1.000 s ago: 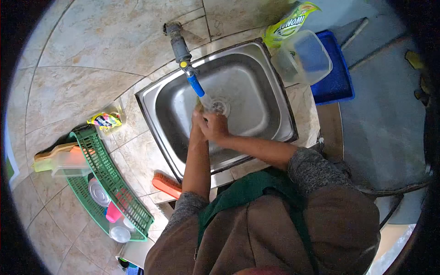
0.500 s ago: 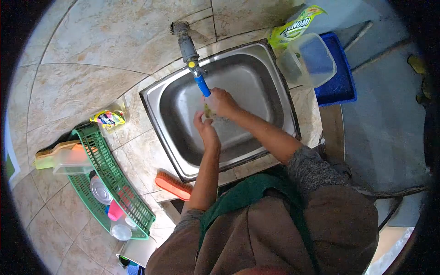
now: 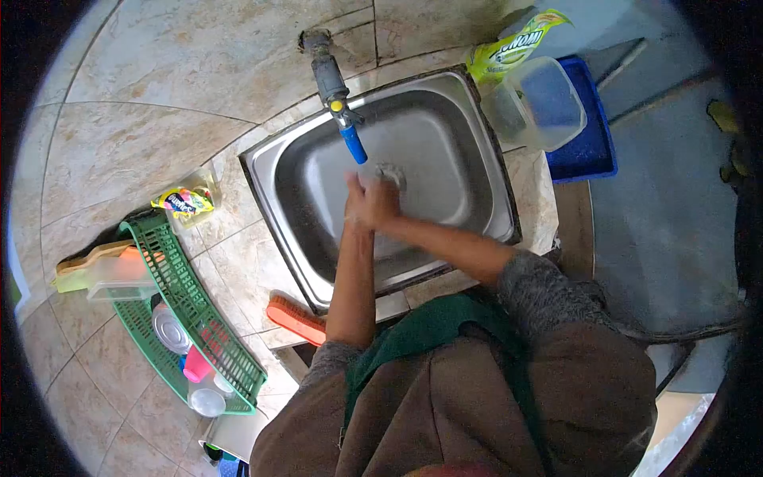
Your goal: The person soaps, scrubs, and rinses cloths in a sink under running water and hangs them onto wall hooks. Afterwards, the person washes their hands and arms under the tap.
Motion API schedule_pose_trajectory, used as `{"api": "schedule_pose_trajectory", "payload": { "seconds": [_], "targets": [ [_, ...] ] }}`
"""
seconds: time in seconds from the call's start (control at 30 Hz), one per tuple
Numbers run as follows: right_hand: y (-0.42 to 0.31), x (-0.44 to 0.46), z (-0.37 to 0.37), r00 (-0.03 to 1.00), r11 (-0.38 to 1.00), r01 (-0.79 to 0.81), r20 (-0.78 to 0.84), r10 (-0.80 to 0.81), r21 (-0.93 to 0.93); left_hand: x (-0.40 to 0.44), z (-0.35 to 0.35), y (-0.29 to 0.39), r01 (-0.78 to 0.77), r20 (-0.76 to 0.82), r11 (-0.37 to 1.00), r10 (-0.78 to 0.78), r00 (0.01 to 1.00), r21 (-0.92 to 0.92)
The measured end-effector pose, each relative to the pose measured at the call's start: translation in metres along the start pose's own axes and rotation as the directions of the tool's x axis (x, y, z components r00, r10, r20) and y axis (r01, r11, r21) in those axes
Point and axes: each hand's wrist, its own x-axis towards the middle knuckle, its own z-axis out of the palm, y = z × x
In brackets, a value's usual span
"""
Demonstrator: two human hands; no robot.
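Observation:
Over the steel sink [image 3: 290, 254], my two hands meet below the tap [image 3: 330, 79] and its blue spout. My right hand [image 3: 381, 203] is closed and presses against my left hand [image 3: 354, 196] near its wrist. One finger or thumb of the left hand points up toward the spout, while its other fingers are covered by the right hand. Motion blurs both hands. Whatever lies between them is hidden. The drain [image 3: 391, 175] shows just above the right hand.
Left of the sink are an orange brush [image 3: 296, 319], a green basket [image 3: 199, 318] with containers, and a clear box holding a Sunlight pouch [image 3: 184, 202]. At the right stand a clear plastic tub [image 3: 548, 103], a blue tray [image 3: 584, 163] and a green-yellow pouch [image 3: 513, 54].
My hands have dropped from just under the spout and come together, the right now over the left. The small yellow-green thing seen between them is out of sight.

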Motion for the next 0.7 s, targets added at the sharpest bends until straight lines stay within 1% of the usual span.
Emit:
{"api": "schedule_pose_trajectory", "payload": {
  "seconds": [0.03,0.1,0.13,0.17,0.2,0.23,0.27,0.3,0.33,0.37,0.4,0.43,0.47,0.5,0.53,0.57,0.63,0.67,0.7],
  "targets": [
    [0.010,0.024,-0.002,0.996,0.998,-0.063,-0.070,0.063,0.007,-0.005,0.009,0.002,0.007,-0.080,0.999,-0.004,0.997,0.038],
    [0.012,0.030,0.001,0.971,0.989,-0.083,-0.234,0.053,-0.122,-0.011,0.030,-0.004,-0.069,-0.219,0.993,0.088,0.972,0.095],
    [0.002,0.010,0.015,0.949,0.965,-0.067,-0.316,-0.018,-0.255,-0.018,0.025,-0.001,-0.095,-0.084,0.995,0.096,0.992,0.022],
    [0.004,0.005,0.021,0.955,0.962,-0.049,-0.294,-0.034,-0.270,-0.022,0.017,0.005,-0.113,0.058,0.992,0.116,0.992,-0.057],
    [0.006,0.001,0.027,0.961,0.958,-0.031,-0.273,-0.050,-0.285,-0.022,0.008,0.003,-0.146,0.094,0.989,0.145,0.985,-0.006],
    [0.015,0.001,0.031,0.989,0.984,-0.018,-0.149,-0.008,-0.175,-0.022,0.001,0.002,-0.182,0.130,0.982,0.175,0.976,0.043],
    [0.022,0.002,0.030,1.000,0.998,-0.019,-0.017,0.018,-0.064,-0.014,-0.011,-0.007,-0.232,0.078,0.947,0.220,0.972,0.222],
    [0.029,0.012,0.018,0.999,0.993,-0.020,0.044,0.025,-0.116,-0.021,0.010,-0.002,-0.136,-0.105,0.980,0.152,0.983,0.145],
    [0.040,0.027,-0.001,0.994,0.986,-0.017,0.101,0.034,-0.165,-0.027,0.031,0.004,-0.070,-0.283,0.997,0.077,0.956,0.036],
    [0.049,0.036,-0.014,0.986,0.977,-0.013,0.161,0.049,-0.215,-0.032,0.040,0.006,-0.090,-0.271,0.992,0.111,0.956,0.088],
    [0.059,0.038,-0.015,0.994,0.943,0.101,0.062,-0.085,-0.317,-0.036,0.043,0.008,-0.111,-0.259,0.984,0.145,0.955,0.138],
    [0.070,0.039,-0.012,0.973,0.883,0.199,-0.021,-0.230,-0.425,-0.038,0.045,0.009,-0.134,-0.247,0.973,0.178,0.953,0.187],
    [0.067,0.038,-0.017,0.922,0.798,0.277,-0.085,-0.377,-0.535,-0.040,0.043,0.011,-0.234,-0.178,0.896,0.318,0.931,0.379],
    [0.065,0.037,-0.022,0.956,0.937,0.287,0.003,-0.292,-0.197,-0.041,0.041,0.014,-0.327,-0.084,0.770,0.440,0.894,0.547],
    [0.062,0.038,-0.029,0.964,0.963,0.217,0.118,-0.237,0.160,-0.042,0.039,0.018,-0.408,0.032,0.603,0.536,0.844,0.686],
    [0.049,0.038,-0.041,0.945,0.871,0.076,0.244,-0.219,0.485,-0.048,0.043,0.025,-0.387,0.085,0.487,0.533,0.842,0.783],
    [0.014,0.039,-0.079,0.835,0.940,-0.032,0.526,-0.162,0.340,-0.067,0.060,0.038,-0.330,0.188,0.219,0.493,0.849,0.918],
    [0.004,0.040,-0.088,0.754,0.964,-0.069,0.647,-0.117,0.256,-0.071,0.058,0.034,-0.355,0.168,0.213,0.593,0.787,0.910],
    [0.007,0.040,-0.084,0.775,0.980,0.000,0.619,-0.126,0.200,-0.074,0.056,0.028,-0.380,0.147,0.203,0.685,0.714,0.902]
  ]
}}
